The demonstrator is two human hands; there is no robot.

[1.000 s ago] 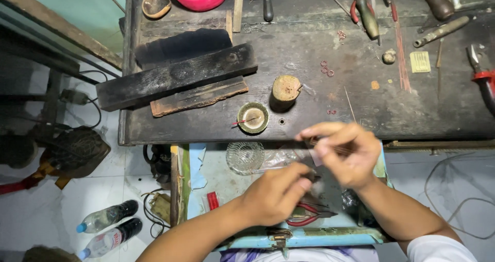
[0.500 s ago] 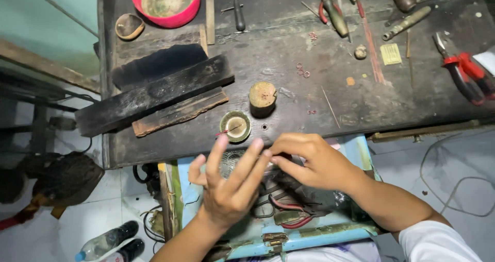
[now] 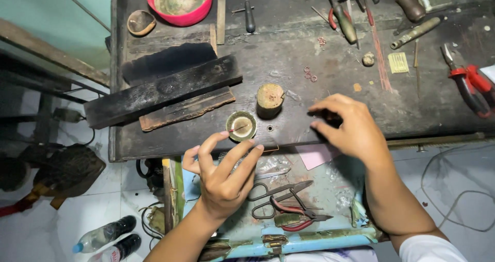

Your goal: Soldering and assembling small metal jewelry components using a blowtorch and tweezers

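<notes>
Left hand (image 3: 224,177) pinches a thin wire (image 3: 238,129) over the small round dish (image 3: 241,126) at the desk (image 3: 289,71) front edge. Right hand (image 3: 350,128) fingers curled, contents hidden. Looks mid-job: copper rings (image 3: 310,74) lie loose.

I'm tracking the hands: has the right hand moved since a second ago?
Yes. The right hand has gone up from over the blue drawer onto the dark bench, right of the wooden stub.
</notes>
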